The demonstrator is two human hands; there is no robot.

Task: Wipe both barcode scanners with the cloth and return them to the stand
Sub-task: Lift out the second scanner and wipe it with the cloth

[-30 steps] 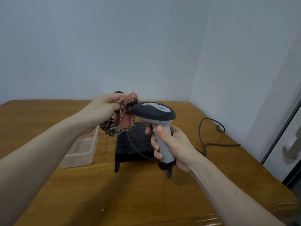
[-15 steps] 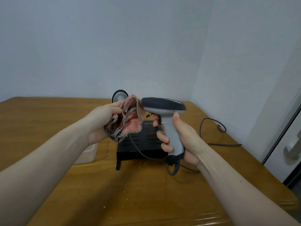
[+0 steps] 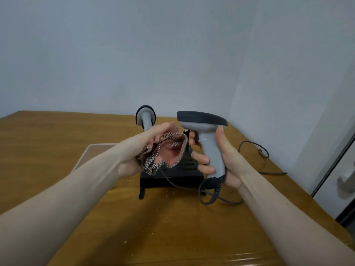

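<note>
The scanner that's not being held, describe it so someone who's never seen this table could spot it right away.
Start at the wooden table and find the black slatted stand near its far edge. The second scanner rises behind the stand, just beyond the left hand gripping the cloth. Unlike the held scanner in the right hand, nobody touches it, and its grey handle points up.

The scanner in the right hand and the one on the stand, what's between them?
In the head view, the cloth, bunched in the left hand, lies between the held scanner and the scanner on the stand.
</note>
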